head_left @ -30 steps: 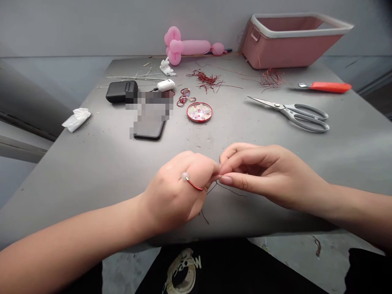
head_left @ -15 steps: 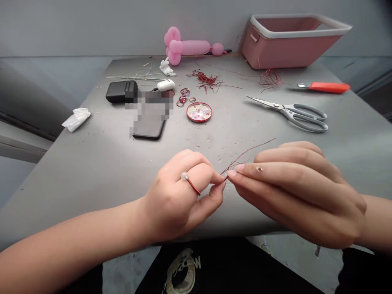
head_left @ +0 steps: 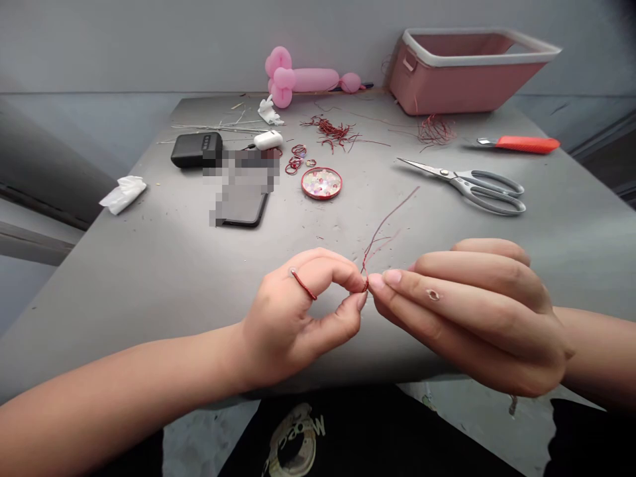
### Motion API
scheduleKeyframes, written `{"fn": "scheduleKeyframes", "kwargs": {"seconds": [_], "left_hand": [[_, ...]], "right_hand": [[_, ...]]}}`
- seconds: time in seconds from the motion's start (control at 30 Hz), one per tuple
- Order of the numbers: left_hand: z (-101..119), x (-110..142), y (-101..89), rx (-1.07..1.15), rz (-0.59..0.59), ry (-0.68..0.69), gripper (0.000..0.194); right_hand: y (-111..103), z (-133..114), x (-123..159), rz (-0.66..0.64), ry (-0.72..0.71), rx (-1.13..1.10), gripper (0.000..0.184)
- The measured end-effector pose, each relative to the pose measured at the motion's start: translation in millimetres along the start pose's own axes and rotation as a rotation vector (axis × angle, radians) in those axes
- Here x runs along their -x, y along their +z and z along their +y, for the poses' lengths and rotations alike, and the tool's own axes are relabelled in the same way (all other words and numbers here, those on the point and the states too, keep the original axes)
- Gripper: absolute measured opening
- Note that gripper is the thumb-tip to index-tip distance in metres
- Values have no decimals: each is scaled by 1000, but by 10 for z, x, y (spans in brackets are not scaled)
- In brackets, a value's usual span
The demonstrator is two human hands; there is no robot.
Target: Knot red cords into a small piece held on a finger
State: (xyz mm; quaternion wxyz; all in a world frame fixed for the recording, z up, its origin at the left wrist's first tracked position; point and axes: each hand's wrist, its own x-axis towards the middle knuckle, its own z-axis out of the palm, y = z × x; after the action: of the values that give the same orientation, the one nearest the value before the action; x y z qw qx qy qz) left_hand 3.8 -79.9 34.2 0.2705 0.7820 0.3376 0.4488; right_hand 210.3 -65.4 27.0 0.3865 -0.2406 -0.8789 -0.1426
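Observation:
A thin dark-red cord (head_left: 366,255) rises from between my fingertips, its loose ends spreading up and to the right. My left hand (head_left: 311,311) pinches the cord's lower part between thumb and index finger; a red cord ring with a pale bead (head_left: 304,285) circles one of its fingers. From the right, my right hand (head_left: 477,311) closes thumb and fingertips on the same small spot. The piece of cord between the two pinches is mostly hidden. Beyond the hands lies a round dish of pale beads (head_left: 322,195), with several small red cord rings (head_left: 297,161) behind it.
Scissors (head_left: 462,182) and a red-handled cutter (head_left: 527,144) lie at the right. A pink bin (head_left: 447,86), a pink balloon (head_left: 313,79) and red cord scraps (head_left: 332,129) are at the back. A phone (head_left: 243,199), black case (head_left: 196,150) and crumpled tissue (head_left: 124,193) lie left.
The loose cord ends have swung from pointing right to standing more upright. My left thumb and index finger now form a rounder loop, and the right hand has shifted slightly.

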Motion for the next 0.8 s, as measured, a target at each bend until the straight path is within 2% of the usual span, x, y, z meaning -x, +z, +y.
{"fn": "scheduleKeyframes", "kwargs": {"seconds": [0.1, 0.17, 0.27, 0.33, 0.43, 0.53, 0.6, 0.67, 0.73, 0.8], "left_hand": [[-15, 4, 3, 34, -18, -1, 7], [-19, 8, 4, 64, -35, -29, 7], [-9, 19, 12, 181, -74, -200, 3], [5, 23, 21, 315, -91, -371, 4], [16, 11, 29, 512, -85, -582, 9], [-5, -22, 18, 647, -74, -702, 12], [-38, -50, -2, 706, -70, -734, 15], [-79, -78, -26, 731, -54, -740, 17], [-124, -102, -49, 733, -23, -727, 16], [-168, -121, -69, 732, 19, -717, 14]], "right_hand": [[-7, 3, -32, 69, -37, 25, 18], [-11, 35, -80, 98, -121, 41, 17], [-36, 108, -159, 45, -334, 39, 17], [-55, 147, -192, 10, -390, 32, 19], [-34, 167, -190, -14, -340, 36, 18], [66, 159, -144, 17, -316, 52, 16], [137, 150, -118, 73, -313, 68, 16], [162, 158, -117, 66, -267, 62, 16], [112, 216, -144, -5, -161, 18, 23], [-7, 373, -184, -2, -27, -18, 28]]}}
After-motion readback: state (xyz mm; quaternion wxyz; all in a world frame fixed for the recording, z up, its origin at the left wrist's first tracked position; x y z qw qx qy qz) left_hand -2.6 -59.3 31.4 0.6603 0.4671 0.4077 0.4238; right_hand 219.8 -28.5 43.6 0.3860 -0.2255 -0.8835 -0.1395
